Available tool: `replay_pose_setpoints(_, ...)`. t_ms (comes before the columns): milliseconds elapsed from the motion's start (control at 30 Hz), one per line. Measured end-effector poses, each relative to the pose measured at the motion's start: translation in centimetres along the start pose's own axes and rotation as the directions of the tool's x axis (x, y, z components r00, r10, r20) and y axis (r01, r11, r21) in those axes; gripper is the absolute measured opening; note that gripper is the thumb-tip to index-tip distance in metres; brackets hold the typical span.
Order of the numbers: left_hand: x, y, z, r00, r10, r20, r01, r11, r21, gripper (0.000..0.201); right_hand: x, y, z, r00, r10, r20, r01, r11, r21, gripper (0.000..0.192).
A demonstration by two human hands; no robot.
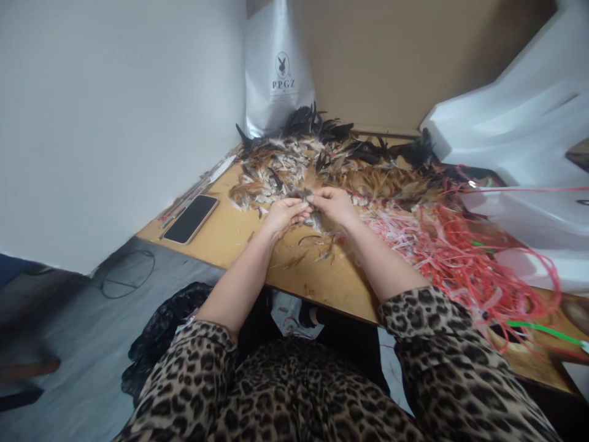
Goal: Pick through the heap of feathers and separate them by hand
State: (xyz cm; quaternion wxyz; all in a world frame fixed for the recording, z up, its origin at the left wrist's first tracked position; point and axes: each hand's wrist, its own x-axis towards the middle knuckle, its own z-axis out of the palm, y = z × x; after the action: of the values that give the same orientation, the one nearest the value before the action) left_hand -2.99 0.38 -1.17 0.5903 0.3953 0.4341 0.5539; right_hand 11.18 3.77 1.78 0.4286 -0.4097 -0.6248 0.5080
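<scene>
My left hand [288, 216] and my right hand [334, 207] meet over the table, thumbs and fingers pinched close together. Between the fingertips is a small brown feather [304, 194], held by both hands; its lower end is hidden by the fingers. Just beyond the hands spreads a large heap of brown, white and black feathers [285, 161]. Loose feather bits [324, 245] lie on the table below the hands. To the right of my right forearm is a tangled pile of red and pink plastic strips [442, 245].
A phone [191, 219] lies at the table's left edge, a pen [176, 216] beside it. A silver-white bag [280, 92] stands behind the feathers. White sacks [515, 123] lean at the right. On the floor are a black plastic bag [161, 331] and a cable [129, 285].
</scene>
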Motion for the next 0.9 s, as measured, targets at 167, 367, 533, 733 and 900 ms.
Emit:
replay_pose_setpoints(167,0.1,-0.2,-0.2,0.999,0.033,0.032,-0.035,0.997,0.074,0.02,0.4,0.8,0.1,1.0,-0.006,0.013,0.006,0.999,0.038,0.027)
replay_pose_setpoints(367,0.4,0.2,-0.6,0.985,0.062,-0.161,-0.071,0.996,-0.051,0.019,0.7,1.7,-0.5,0.973,-0.221,0.06,0.228,0.908,-0.352,0.02)
replay_pose_setpoints(533,0.5,0.4,-0.7,0.973,0.047,-0.226,-0.073,0.991,-0.108,0.018,-0.2,1.2,-0.3,0.892,-0.23,0.388,0.451,0.457,-0.767,0.022)
replay_pose_setpoints(733,0.5,0.2,-0.6,0.973,0.058,-0.223,-0.081,0.992,-0.094,0.017,-1.3,0.4,1.1,0.847,-0.101,0.521,0.531,0.161,-0.832,0.029)
replay_pose_setpoints(900,0.5,0.4,-0.7,0.964,0.057,-0.261,-0.088,0.99,-0.111,0.015,-0.8,0.9,0.7,0.874,-0.136,0.467,0.485,0.307,-0.819,0.025)
